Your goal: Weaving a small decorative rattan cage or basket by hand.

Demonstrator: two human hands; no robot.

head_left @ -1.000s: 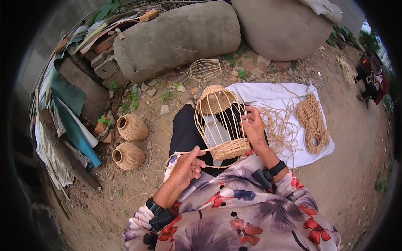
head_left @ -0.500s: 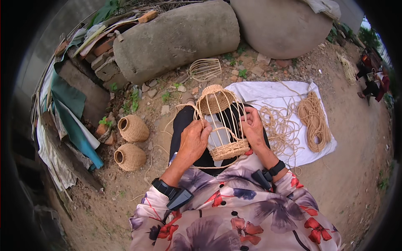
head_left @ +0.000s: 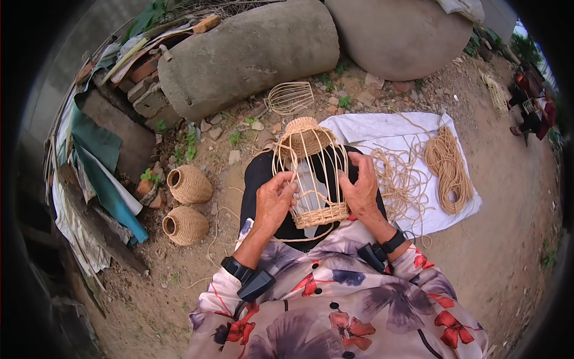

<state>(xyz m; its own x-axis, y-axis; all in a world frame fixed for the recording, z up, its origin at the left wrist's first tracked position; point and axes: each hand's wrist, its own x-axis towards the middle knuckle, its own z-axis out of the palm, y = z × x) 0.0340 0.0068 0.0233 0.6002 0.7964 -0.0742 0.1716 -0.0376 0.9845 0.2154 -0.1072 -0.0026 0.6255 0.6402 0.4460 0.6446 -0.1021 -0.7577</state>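
My left hand (head_left: 276, 200) pinches the part-woven basket (head_left: 323, 216) at left; my right hand (head_left: 360, 188) grips it at right. Coiled rope (head_left: 443, 170) lies on a white sheet (head_left: 354, 124).

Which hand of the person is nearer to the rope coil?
Right. The right hand is at the right side of the basket, toward the rope coil; the left hand is at the basket's left, farther away.

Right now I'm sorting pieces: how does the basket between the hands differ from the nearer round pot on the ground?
The basket has open ribs between woven ends; the pot shows a closely woven wall. The basket is between the left hand and right hand; the pot lies on the ground. Both are tan.
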